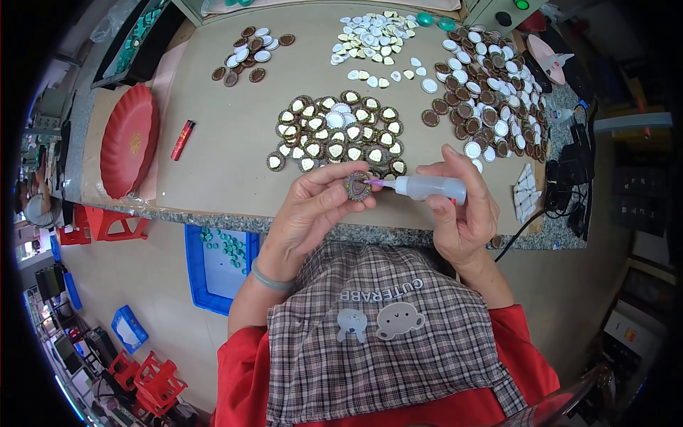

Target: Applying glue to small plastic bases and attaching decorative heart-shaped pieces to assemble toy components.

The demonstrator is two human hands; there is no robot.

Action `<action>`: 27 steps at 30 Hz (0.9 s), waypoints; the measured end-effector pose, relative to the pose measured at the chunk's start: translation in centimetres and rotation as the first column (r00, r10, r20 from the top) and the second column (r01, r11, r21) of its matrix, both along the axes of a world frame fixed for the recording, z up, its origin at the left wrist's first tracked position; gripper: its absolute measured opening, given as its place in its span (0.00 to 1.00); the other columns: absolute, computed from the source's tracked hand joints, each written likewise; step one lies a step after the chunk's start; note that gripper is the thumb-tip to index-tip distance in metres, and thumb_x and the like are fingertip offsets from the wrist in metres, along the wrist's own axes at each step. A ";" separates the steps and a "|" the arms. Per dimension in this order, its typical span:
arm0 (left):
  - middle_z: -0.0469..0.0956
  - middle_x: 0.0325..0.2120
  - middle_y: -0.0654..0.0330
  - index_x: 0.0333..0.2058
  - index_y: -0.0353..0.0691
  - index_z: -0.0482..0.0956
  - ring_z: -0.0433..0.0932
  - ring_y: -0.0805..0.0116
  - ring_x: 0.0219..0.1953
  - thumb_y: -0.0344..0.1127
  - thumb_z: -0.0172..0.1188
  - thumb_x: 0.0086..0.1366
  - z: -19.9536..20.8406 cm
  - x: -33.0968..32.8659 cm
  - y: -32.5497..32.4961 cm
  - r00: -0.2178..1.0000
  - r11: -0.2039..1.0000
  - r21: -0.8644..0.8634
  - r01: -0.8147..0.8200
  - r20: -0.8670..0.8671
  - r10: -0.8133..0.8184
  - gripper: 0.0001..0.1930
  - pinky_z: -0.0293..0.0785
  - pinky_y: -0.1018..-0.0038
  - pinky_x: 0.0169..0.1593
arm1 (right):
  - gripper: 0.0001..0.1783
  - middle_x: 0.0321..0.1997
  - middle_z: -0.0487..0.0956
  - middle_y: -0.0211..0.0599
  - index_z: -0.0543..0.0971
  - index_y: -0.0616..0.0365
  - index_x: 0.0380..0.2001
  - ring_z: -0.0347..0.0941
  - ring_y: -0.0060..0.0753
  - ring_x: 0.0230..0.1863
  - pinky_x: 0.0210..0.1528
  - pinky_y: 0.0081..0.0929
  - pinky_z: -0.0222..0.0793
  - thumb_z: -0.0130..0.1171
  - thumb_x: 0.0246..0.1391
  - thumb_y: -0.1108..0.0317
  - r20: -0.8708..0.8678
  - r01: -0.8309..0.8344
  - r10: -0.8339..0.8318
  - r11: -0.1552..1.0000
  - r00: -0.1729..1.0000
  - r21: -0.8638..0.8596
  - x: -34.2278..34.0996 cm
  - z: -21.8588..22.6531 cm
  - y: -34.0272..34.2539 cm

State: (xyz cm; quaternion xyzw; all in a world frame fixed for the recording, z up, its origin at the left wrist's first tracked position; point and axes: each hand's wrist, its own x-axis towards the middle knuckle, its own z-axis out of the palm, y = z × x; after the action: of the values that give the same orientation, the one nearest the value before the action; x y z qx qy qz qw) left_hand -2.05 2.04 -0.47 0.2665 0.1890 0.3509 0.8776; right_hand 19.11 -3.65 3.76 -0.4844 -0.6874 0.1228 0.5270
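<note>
Between the fingers of my left hand (pixel 321 203) is a small round brown disc (pixel 358 186) with a beaded, scalloped rim. My right hand (pixel 466 206) grips a translucent squeeze bottle (pixel 435 189), held level. Its thin purple nozzle points left and meets the face of the disc; whether liquid comes out is too small to tell. Just beyond my hands lies a cluster of brown scalloped discs (pixel 334 135), most with a pale gold piece on top. To its far right spreads a large pile of brown and white discs (pixel 491 92).
Small white and gold pieces (pixel 370 39) lie at the back middle, and a smaller disc pile (pixel 249 53) at back left. A red fluted tray (pixel 130 142) and a red tube (pixel 183 140) are leftward. White wrapped strips (pixel 526 193) and black cables (pixel 569 178) lie right. Below stands a blue bin (pixel 206 290).
</note>
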 end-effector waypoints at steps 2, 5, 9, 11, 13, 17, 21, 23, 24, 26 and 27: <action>0.77 0.43 0.46 0.53 0.30 0.69 0.79 0.60 0.42 0.33 0.58 0.63 -0.2 0.0 0.0 1.000 1.000 0.001 -0.004 -0.002 0.004 0.22 0.77 0.72 0.47 | 0.27 0.42 0.78 0.48 0.69 0.70 0.51 0.79 0.37 0.34 0.34 0.27 0.75 0.63 0.49 0.71 0.005 -0.010 0.010 1.000 1.000 0.015 0.0 -0.1 0.0; 0.77 0.43 0.46 0.53 0.30 0.69 0.79 0.60 0.42 0.33 0.58 0.63 -0.2 0.0 -0.1 1.000 1.000 -0.005 -0.011 -0.007 0.011 0.22 0.77 0.72 0.47 | 0.27 0.43 0.78 0.48 0.70 0.70 0.51 0.79 0.38 0.34 0.33 0.27 0.75 0.63 0.48 0.71 0.027 -0.002 0.001 1.000 1.000 0.029 -0.1 -0.1 0.0; 0.77 0.43 0.47 0.53 0.30 0.70 0.80 0.61 0.41 0.33 0.58 0.63 -0.4 0.0 0.0 1.000 1.000 -0.007 -0.028 0.012 0.028 0.21 0.77 0.73 0.47 | 0.26 0.43 0.78 0.48 0.70 0.70 0.50 0.79 0.38 0.34 0.31 0.27 0.76 0.64 0.48 0.70 0.085 0.020 -0.026 0.998 0.996 0.065 0.0 -0.1 0.0; 0.77 0.43 0.48 0.52 0.30 0.70 0.80 0.61 0.41 0.33 0.59 0.63 -0.4 0.0 0.0 0.999 0.999 -0.007 -0.033 0.007 0.033 0.21 0.78 0.73 0.47 | 0.26 0.42 0.79 0.49 0.70 0.70 0.50 0.79 0.37 0.33 0.30 0.26 0.76 0.64 0.48 0.70 0.111 0.028 -0.037 0.996 0.993 0.079 -0.1 -0.1 -0.1; 0.77 0.43 0.49 0.52 0.30 0.70 0.80 0.61 0.42 0.33 0.59 0.62 -0.4 -0.1 0.1 0.999 0.999 -0.008 -0.034 0.002 0.034 0.21 0.78 0.73 0.47 | 0.26 0.39 0.79 0.48 0.71 0.70 0.50 0.79 0.37 0.33 0.29 0.26 0.76 0.64 0.48 0.68 0.151 0.029 -0.039 0.997 0.988 0.073 0.0 0.3 -0.2; 0.77 0.43 0.49 0.52 0.31 0.71 0.79 0.61 0.42 0.31 0.59 0.62 -0.5 0.0 0.2 0.998 0.998 0.004 -0.064 0.011 0.064 0.20 0.77 0.72 0.48 | 0.27 0.37 0.80 0.48 0.71 0.70 0.49 0.79 0.38 0.32 0.28 0.26 0.75 0.64 0.48 0.67 0.204 0.034 -0.058 0.992 0.977 0.121 -0.1 0.4 -0.1; 0.76 0.44 0.47 0.51 0.32 0.72 0.79 0.61 0.44 0.30 0.59 0.61 -0.4 0.1 0.2 0.995 0.994 0.044 -0.095 -0.010 0.096 0.20 0.76 0.71 0.50 | 0.27 0.39 0.80 0.47 0.70 0.70 0.48 0.78 0.38 0.31 0.27 0.26 0.75 0.64 0.48 0.66 0.256 0.020 -0.063 0.985 0.965 0.170 -0.3 0.3 0.0; 0.76 0.45 0.47 0.51 0.33 0.72 0.78 0.61 0.44 0.29 0.59 0.61 -0.4 0.2 0.2 0.994 0.993 0.049 -0.109 -0.019 0.110 0.19 0.76 0.71 0.50 | 0.27 0.40 0.79 0.47 0.70 0.71 0.48 0.78 0.38 0.31 0.27 0.26 0.75 0.64 0.48 0.67 0.265 0.012 -0.060 0.984 0.962 0.178 -0.3 0.3 0.0; 0.76 0.46 0.46 0.51 0.33 0.72 0.78 0.61 0.45 0.29 0.59 0.61 -0.3 0.2 0.2 0.992 0.991 0.056 -0.123 -0.027 0.124 0.19 0.76 0.71 0.50 | 0.26 0.40 0.79 0.47 0.70 0.71 0.48 0.78 0.38 0.31 0.27 0.26 0.75 0.64 0.48 0.67 0.267 0.001 -0.044 0.987 0.963 0.160 -0.3 0.5 -0.1; 0.75 0.46 0.46 0.52 0.33 0.72 0.78 0.61 0.45 0.29 0.58 0.61 -0.3 0.3 0.2 0.991 0.991 0.047 -0.126 -0.047 0.129 0.19 0.76 0.71 0.50 | 0.26 0.41 0.79 0.46 0.70 0.71 0.48 0.78 0.38 0.31 0.27 0.26 0.75 0.64 0.48 0.67 0.268 -0.009 -0.029 0.990 0.963 0.141 -0.3 0.6 -0.1; 0.75 0.47 0.45 0.52 0.33 0.72 0.78 0.60 0.46 0.29 0.58 0.61 -0.3 0.3 0.1 0.988 0.990 0.040 -0.133 -0.069 0.135 0.19 0.75 0.71 0.51 | 0.26 0.40 0.79 0.47 0.70 0.71 0.48 0.78 0.38 0.31 0.27 0.26 0.75 0.64 0.48 0.67 0.246 -0.012 -0.019 0.992 0.969 0.124 -0.4 0.7 -0.1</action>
State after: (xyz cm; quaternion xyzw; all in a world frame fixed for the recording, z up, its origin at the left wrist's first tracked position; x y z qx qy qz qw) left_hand -1.78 2.17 -0.77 0.2811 0.2314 0.4027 0.8398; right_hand 18.75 -3.74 4.42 -0.4633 -0.7531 0.0176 0.4667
